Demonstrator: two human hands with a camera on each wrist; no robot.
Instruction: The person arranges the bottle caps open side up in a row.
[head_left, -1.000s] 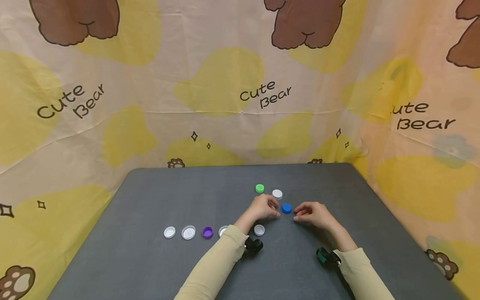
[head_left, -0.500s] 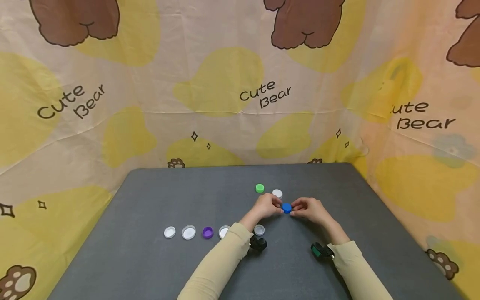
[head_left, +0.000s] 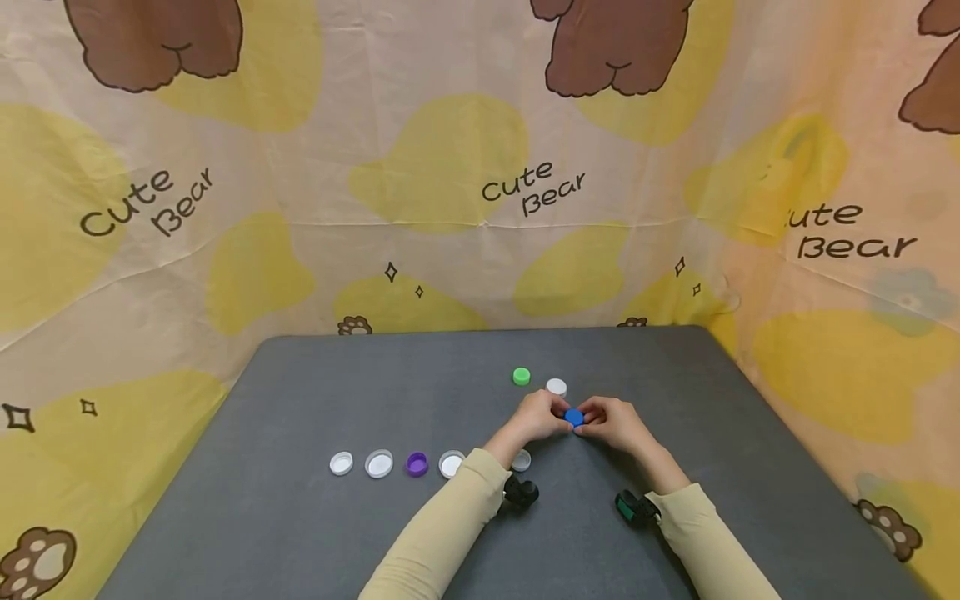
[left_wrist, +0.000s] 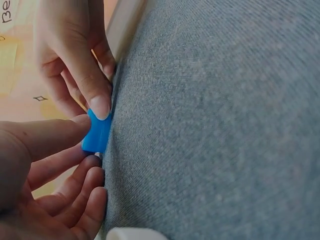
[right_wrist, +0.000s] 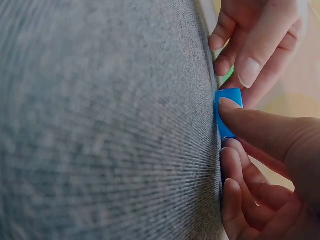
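A pale cloth backdrop printed with brown bears and yellow patches (head_left: 450, 192) hung behind the broad, dark grey, fabric-textured worktop (head_left: 262, 533), whose weave probably kept small things from sliding. My pale yellow left sleeve (head_left: 442, 525) and pale yellow right sleeve (head_left: 712, 533) slanted inward, so my left grip (head_left: 534, 418) and right grip (head_left: 617, 423) could face each other, thumb and fingers nearly together in each. Nearer me ran an even row, as if laid with care: a wide white round cap (head_left: 378, 463), a smaller white round cap (head_left: 341, 463) and a hollow purple round cap (head_left: 417, 464) among them; my left sleeve covered part of it, so I could not tell what lay there. A plain white cap (head_left: 557, 387) sat just beyond my left grip. Between both grips was the round blue plastic-looking cap (head_left: 574, 417), pinched from opposite sides, I judged, to keep it level and stop it slipping; its lower side was at the worktop, though whether it was slightly raised I could not tell. Farther off sat the smallest, a bright green round cap (head_left: 521, 376).
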